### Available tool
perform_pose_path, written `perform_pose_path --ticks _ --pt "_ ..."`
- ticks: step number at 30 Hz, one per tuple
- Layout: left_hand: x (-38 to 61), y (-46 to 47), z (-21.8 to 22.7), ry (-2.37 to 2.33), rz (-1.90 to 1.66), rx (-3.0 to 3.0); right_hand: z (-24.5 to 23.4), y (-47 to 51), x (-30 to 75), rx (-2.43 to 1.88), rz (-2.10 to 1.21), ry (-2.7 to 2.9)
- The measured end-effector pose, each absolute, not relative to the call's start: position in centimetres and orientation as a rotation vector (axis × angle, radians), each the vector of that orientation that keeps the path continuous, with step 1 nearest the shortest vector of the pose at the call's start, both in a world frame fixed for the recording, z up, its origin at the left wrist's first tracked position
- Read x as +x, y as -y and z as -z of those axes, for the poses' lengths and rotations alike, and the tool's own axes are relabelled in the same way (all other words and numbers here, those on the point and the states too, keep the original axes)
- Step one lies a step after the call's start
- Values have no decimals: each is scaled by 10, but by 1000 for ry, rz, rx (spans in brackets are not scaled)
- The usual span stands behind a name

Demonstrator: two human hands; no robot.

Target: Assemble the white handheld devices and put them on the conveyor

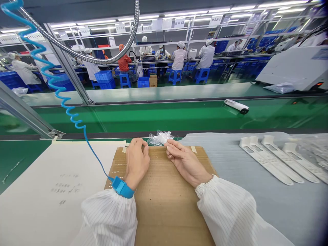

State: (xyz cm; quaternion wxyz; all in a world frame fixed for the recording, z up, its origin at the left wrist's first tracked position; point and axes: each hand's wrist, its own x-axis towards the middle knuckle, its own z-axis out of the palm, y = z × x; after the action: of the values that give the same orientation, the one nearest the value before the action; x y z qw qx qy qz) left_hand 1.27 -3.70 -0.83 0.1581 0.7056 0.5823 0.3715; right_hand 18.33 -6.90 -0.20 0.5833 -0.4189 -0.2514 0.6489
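Observation:
A brown cardboard sheet (164, 205) with strips of tape at its edges lies in front of me. My left hand (137, 160) is over its far left part, fingers curled down and thumb close to them; whatever they may hold is hidden. A blue wrist strap (123, 187) circles that wrist. At the far right part of the cardboard, my right hand (186, 162) is closed in a pinch, with anything between the fingertips too small to make out. Crumpled clear plastic film (160, 137) lies just beyond the cardboard, right behind the right fingertips.
A blue coiled cord (69, 109) runs from the strap to the upper left. Several white plastic strips (271, 159) lie on grey foam sheeting (230, 198) at right. A white handheld device (236, 106) rests on the green belt (153, 116). People sit at benches far behind.

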Motion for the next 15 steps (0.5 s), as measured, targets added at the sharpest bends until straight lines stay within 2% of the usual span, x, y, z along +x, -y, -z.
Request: perform_pose_path --ticks 15 --pt "12 36 9 -1665 -1076 2026 4 69 184 -1012 -1535 545"
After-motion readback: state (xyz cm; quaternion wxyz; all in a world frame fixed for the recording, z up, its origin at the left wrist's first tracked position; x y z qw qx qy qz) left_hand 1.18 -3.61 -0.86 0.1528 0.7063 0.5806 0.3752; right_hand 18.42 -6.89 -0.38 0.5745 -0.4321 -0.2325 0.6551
